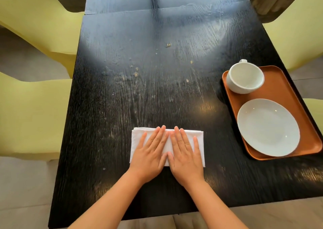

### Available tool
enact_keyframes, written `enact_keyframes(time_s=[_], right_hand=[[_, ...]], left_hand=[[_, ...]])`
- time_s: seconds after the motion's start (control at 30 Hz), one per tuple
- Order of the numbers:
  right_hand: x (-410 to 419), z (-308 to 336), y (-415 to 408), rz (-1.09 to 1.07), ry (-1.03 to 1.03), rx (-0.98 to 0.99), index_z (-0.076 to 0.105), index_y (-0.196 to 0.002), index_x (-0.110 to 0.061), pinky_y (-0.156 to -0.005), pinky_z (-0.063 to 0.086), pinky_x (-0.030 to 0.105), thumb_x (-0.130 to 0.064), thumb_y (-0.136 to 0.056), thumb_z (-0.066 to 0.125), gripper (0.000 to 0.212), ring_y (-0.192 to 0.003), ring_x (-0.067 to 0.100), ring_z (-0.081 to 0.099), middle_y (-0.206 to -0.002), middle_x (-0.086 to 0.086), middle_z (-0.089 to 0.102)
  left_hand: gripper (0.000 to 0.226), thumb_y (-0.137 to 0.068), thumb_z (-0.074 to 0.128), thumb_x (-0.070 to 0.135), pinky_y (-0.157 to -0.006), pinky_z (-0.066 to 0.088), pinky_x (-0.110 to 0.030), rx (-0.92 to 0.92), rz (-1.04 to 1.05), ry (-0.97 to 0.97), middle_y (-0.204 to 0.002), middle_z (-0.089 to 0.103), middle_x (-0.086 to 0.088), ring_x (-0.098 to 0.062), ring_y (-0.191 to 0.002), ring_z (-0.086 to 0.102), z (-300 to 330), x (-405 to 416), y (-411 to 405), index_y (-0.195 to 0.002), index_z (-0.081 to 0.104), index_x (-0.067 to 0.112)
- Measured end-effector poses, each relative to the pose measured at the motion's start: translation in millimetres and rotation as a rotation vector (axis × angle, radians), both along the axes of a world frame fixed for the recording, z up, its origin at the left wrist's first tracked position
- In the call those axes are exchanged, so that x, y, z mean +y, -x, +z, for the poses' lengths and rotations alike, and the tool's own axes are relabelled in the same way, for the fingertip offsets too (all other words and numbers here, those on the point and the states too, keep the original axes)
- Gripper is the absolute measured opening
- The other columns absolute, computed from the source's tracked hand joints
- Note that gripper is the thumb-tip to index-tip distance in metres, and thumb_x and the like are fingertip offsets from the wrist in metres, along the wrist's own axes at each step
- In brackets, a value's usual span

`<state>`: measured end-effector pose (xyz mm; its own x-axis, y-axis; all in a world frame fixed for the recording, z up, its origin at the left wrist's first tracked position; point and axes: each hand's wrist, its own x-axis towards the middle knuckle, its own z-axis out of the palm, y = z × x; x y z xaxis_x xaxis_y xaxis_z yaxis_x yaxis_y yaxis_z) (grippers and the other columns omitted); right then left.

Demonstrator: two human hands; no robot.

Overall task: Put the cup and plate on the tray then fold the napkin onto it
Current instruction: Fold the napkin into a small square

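Observation:
A white napkin [138, 138], folded into a rectangle, lies on the dark table near the front edge. My left hand [150, 152] and my right hand [186, 153] press flat on top of it, side by side, fingers extended and together, holding nothing. To the right, an orange-brown tray [286, 87] carries a white cup [244, 78] at its far end and a white plate [268, 127] at its near end.
The dark wooden table [139, 71] has crumbs and smears near its middle. Yellow-green chairs [31, 115] stand along the left side, and more of them [297, 36] on the right behind the tray.

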<state>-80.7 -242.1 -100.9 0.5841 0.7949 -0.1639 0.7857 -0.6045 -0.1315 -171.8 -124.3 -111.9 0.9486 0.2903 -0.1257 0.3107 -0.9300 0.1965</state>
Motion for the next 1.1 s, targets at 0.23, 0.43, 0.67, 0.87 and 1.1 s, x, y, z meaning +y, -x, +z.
enact_keyframes(time_s=[0.23, 0.43, 0.67, 0.87, 1.1], right_hand=[[-32, -2, -32, -0.105, -0.001, -0.042, 0.013, -0.146, -0.01, -0.116, 0.008, 0.05, -0.036, -0.09, 0.022, 0.062, -0.142, 0.022, 0.015, -0.154, 0.005, 0.012], [-38, -5, -39, -0.195, 0.049, -0.03, -0.001, -0.146, -0.016, -0.112, -0.001, 0.056, -0.039, -0.091, 0.012, 0.061, -0.144, 0.017, 0.0, -0.155, -0.001, -0.002], [-29, -5, -34, -0.381, 0.007, -0.013, -0.011, -0.144, -0.016, -0.112, -0.003, 0.057, -0.038, -0.096, 0.018, 0.06, -0.144, 0.016, -0.008, -0.156, 0.0, -0.006], [-28, -4, -31, -0.401, -0.014, 0.014, -0.014, -0.143, -0.015, -0.113, -0.005, 0.057, -0.04, -0.096, 0.019, 0.063, -0.143, 0.016, -0.011, -0.158, 0.002, -0.007], [-41, -2, -39, -0.309, 0.029, -0.016, -0.014, -0.143, -0.015, -0.112, -0.007, 0.057, -0.039, -0.095, 0.017, 0.062, -0.142, 0.015, -0.015, -0.157, 0.001, -0.01]], left_hand=[[0.065, -0.09, 0.027, 0.04, -0.114, 0.012, -0.043, 0.02, 0.145, -0.041, -0.153, 0.021, -0.01, -0.025, -0.141, 0.02, 2, 19, 16, -0.145, 0.022, 0.005], [0.058, -0.09, 0.026, 0.029, -0.114, 0.005, -0.031, -0.013, 0.208, 0.03, -0.151, 0.026, -0.008, -0.022, -0.139, 0.024, 5, 28, 29, -0.143, 0.025, 0.004], [0.057, -0.093, 0.013, 0.036, -0.117, 0.002, -0.033, 0.004, 0.19, 0.043, -0.154, 0.007, 0.003, -0.02, -0.144, 0.012, 4, 40, 43, -0.145, 0.008, 0.013], [0.061, -0.092, 0.026, 0.037, -0.114, -0.007, -0.05, -0.08, 0.301, 0.01, -0.155, 0.014, -0.003, -0.018, -0.143, 0.011, 20, -31, 4, -0.147, 0.015, 0.015], [0.059, -0.089, 0.03, 0.046, -0.109, 0.012, -0.049, 0.011, 0.083, -0.055, -0.153, 0.024, -0.005, -0.026, -0.14, 0.023, 3, -39, -19, -0.144, 0.03, 0.025]])
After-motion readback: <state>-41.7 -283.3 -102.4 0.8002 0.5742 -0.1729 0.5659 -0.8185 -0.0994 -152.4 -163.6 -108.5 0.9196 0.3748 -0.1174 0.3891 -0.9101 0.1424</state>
